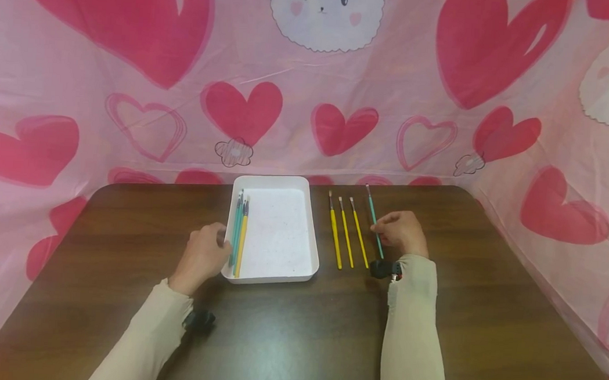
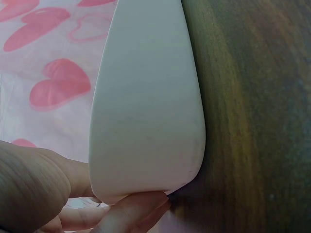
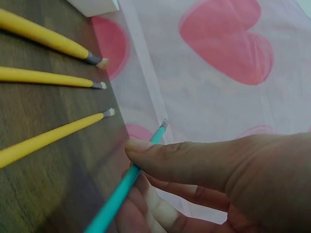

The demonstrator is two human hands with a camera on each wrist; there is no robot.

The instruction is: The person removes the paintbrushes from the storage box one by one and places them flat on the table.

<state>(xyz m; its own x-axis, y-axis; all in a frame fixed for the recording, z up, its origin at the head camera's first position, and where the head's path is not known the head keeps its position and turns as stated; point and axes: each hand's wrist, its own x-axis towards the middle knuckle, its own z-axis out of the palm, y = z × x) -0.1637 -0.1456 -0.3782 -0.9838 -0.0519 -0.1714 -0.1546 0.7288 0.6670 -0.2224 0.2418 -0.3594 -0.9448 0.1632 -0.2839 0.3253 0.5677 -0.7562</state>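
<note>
My right hand (image 1: 400,231) pinches a thin teal paintbrush (image 3: 116,195) between thumb and fingers, partway along its handle. Its bristle end points to the far side, toward the pink sheet. On the left, my left hand (image 1: 203,256) holds the side wall of a white tray (image 1: 278,281), thumb at the rim and fingers against the outside. Teal paintbrushes (image 1: 236,232) and a yellow paintbrush (image 1: 241,241) lie side by side along the tray's left wall, bristles away from me. The left wrist view shows the tray's outer wall (image 2: 146,107) close up.
Three yellow paintbrushes (image 1: 335,232) lie in a row on the brown wooden table (image 1: 274,339), between the tray and my right hand. A pink sheet with hearts (image 1: 343,70) hangs right behind the table's far edge and along its sides.
</note>
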